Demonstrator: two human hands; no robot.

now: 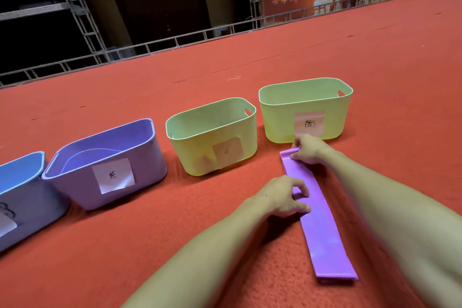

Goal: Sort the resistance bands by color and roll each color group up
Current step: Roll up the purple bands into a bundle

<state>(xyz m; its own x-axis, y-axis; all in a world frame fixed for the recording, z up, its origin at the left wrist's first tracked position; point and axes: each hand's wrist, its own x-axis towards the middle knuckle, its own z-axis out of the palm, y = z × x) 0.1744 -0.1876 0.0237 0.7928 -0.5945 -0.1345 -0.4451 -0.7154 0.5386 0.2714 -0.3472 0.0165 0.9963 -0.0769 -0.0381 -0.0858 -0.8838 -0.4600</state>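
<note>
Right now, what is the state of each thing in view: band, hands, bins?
purple band: lies flat on the carpet, unrolled.
right hand: pinches the band's far end.
left hand: fingers curled on the band's middle.
purple bin: upright, open, labelled.
middle yellow bin: upright, open, labelled.
right yellow bin: upright, open, labelled.
blue bin: upright, partly out of frame.

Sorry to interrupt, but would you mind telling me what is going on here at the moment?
A person is working on a purple resistance band lying flat on the red carpet. The right hand pinches its far end, while the left hand holds its edge near the middle. It is not yet rolled. Four labelled bins stand in a row beyond it.
</note>
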